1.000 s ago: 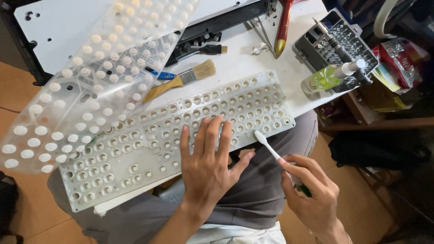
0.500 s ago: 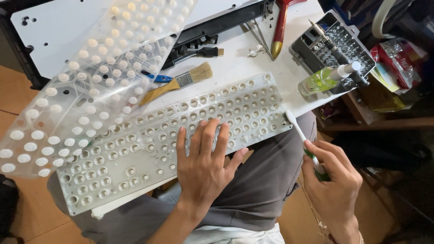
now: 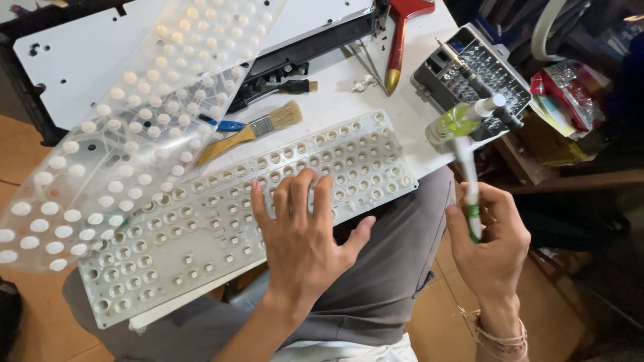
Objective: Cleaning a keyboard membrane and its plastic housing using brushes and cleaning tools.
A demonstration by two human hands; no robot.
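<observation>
the left hand (image 3: pixel 305 234) lay flat on the white keyboard plate (image 3: pixel 235 214), its fingers (image 3: pixel 300 194) spread wide across the rows of round sockets, pressing down as if to keep the plate from sliding. the plate rested partly on the person's lap and partly on the edge of the white bench (image 3: pixel 335 100), tilted from about eight o'clock up to two o'clock, so the steadying palm seemed needed. the right hand (image 3: pixel 490 241) was off the plate at about three o'clock of the left, fingers curled and pinching the green grip of a white toothbrush (image 3: pixel 468 174), which stood nearly upright with its head pointing to twelve o'clock, lifted clear of the sockets. just beyond the brush head, at the bench's edge, lay a small clear spray bottle (image 3: pixel 463 121) with a green label, close at hand, and behind it an open grey case of screwdriver bits (image 3: pixel 469 74). at eleven o'clock of the plate a clear dotted membrane sheet (image 3: pixel 134 114) was laid aside, overlapping the plate's far left corner. a flat paintbrush (image 3: pixel 251 131) with a yellow handle lay between sheet and plate, touching neither hand.
</observation>
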